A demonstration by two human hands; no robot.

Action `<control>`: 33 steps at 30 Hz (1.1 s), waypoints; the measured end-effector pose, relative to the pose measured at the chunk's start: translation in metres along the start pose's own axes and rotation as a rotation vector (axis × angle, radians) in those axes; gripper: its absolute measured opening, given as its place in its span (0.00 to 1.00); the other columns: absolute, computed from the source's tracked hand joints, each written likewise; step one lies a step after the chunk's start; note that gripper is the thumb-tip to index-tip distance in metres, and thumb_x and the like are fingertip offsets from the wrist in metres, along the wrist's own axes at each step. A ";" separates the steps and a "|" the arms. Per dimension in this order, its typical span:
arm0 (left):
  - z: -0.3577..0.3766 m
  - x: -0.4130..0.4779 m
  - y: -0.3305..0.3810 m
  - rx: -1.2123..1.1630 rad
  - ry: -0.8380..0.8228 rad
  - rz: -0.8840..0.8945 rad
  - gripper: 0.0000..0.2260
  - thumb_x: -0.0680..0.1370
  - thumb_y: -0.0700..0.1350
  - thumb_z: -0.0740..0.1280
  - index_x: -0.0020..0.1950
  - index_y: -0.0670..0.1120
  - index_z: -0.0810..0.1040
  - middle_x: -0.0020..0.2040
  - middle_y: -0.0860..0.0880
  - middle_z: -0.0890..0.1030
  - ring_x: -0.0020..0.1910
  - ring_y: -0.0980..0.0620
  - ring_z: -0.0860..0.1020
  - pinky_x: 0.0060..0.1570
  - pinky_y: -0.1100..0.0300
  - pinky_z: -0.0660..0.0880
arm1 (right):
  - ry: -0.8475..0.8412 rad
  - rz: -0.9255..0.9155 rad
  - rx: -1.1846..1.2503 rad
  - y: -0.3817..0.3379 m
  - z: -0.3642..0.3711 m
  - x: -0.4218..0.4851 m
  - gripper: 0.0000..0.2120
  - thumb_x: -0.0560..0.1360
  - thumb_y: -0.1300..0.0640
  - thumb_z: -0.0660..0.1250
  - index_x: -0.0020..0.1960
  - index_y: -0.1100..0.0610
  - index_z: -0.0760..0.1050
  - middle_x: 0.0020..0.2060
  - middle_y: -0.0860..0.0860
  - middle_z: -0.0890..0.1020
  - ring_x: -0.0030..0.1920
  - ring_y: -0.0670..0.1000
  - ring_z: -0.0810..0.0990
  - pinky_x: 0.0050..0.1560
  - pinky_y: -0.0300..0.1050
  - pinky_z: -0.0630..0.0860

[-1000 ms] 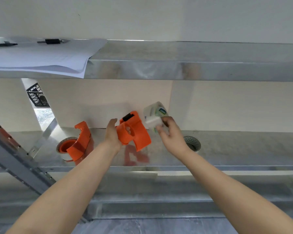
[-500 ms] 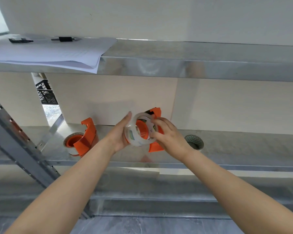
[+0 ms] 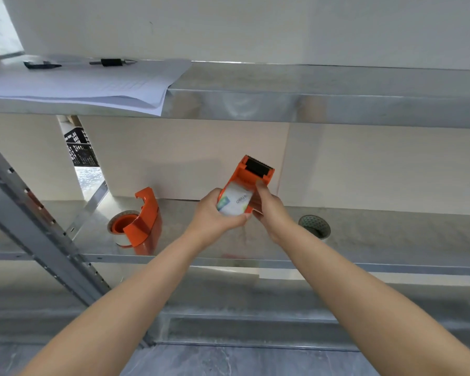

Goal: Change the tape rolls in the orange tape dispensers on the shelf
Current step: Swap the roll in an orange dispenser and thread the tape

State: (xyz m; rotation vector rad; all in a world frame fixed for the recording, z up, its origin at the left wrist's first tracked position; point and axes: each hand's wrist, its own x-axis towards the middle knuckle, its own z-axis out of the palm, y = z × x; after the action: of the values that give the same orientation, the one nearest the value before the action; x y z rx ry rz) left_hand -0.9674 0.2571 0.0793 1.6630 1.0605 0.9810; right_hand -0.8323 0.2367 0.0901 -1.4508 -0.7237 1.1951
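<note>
An orange tape dispenser (image 3: 251, 170) with a black toothed cutter at its top is held up above the metal shelf (image 3: 391, 234). A clear tape roll (image 3: 235, 203) with a white, green and blue label sits in its lower part. My left hand (image 3: 215, 217) grips the roll and the dispenser's left side. My right hand (image 3: 269, 210) grips the dispenser's right side, fingers on the roll's edge. A second orange dispenser (image 3: 143, 222) with a tape roll in it stands on the shelf to the left.
A spare tape roll (image 3: 314, 226) lies flat on the shelf right of my hands. Papers (image 3: 92, 88) and two pens (image 3: 113, 61) lie on the upper shelf. A slanted metal upright (image 3: 33, 223) crosses the left. A black crate (image 3: 80, 147) shows behind.
The tape roll went from my right hand, apart from the dispenser, onto the dispenser and now sits in it. The dispenser has turned so its cutter points up and away.
</note>
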 end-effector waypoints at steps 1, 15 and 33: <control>0.003 -0.003 -0.002 0.026 -0.007 0.021 0.15 0.62 0.44 0.77 0.42 0.52 0.74 0.36 0.55 0.79 0.30 0.67 0.76 0.30 0.73 0.71 | 0.002 0.006 0.060 -0.002 0.002 0.001 0.16 0.75 0.46 0.62 0.50 0.58 0.78 0.53 0.59 0.82 0.53 0.56 0.81 0.62 0.53 0.74; 0.004 0.004 -0.015 0.186 -0.049 -0.172 0.14 0.55 0.54 0.71 0.36 0.52 0.74 0.30 0.60 0.78 0.30 0.58 0.76 0.28 0.66 0.74 | 0.119 -0.415 -0.081 -0.015 0.006 0.006 0.12 0.73 0.68 0.62 0.37 0.55 0.78 0.36 0.50 0.82 0.33 0.41 0.81 0.36 0.31 0.76; 0.010 -0.020 -0.030 0.099 -0.072 -0.184 0.16 0.61 0.51 0.78 0.44 0.50 0.77 0.39 0.54 0.82 0.38 0.57 0.80 0.32 0.71 0.72 | 0.187 -0.219 0.047 -0.029 -0.042 0.047 0.07 0.75 0.62 0.64 0.39 0.58 0.77 0.43 0.54 0.82 0.39 0.48 0.83 0.36 0.35 0.79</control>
State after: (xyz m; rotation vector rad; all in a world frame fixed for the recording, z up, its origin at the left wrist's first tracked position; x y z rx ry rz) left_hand -0.9709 0.2424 0.0446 1.6337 1.2065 0.7551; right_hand -0.7734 0.2721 0.1014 -1.3841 -0.7006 0.8901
